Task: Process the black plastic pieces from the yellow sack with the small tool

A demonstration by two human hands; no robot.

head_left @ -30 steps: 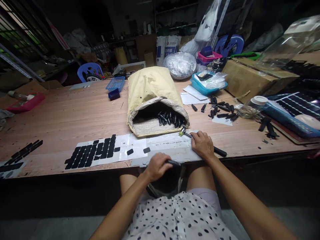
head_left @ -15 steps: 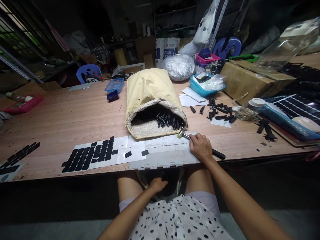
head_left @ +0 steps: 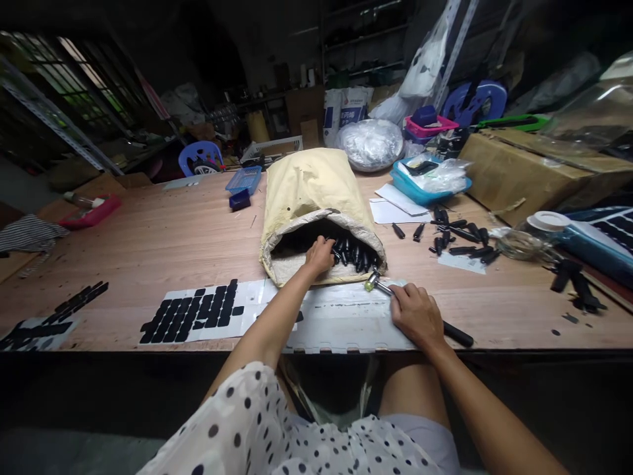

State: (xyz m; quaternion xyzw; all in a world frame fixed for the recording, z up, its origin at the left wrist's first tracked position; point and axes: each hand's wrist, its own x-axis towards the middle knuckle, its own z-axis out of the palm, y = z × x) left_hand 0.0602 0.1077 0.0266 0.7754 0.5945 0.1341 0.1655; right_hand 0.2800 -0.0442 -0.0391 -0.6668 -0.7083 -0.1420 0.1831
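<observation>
My left hand is in the mouth of a cream-coloured sack, its fingers curled in at a heap of small glossy black parts. Whether a part is between the fingertips is hidden. My right hand rests on the table, closed around a hammer with a yellowish tip on its head and a black handle. The hammer lies just in front of the sack's right corner. Beneath my hands is a grey sheet along the table's front edge.
Left of the sheet, rows of black rounded pads lie on white backing. Loose black parts are scattered on the right, beside a blue basket and a cardboard box. A small dark blue tray sits left of the sack.
My left hand has risen from between my knees to the black parts in the sack's mouth. My right hand stays on the hammer. The view has shifted, so things appear further right.
</observation>
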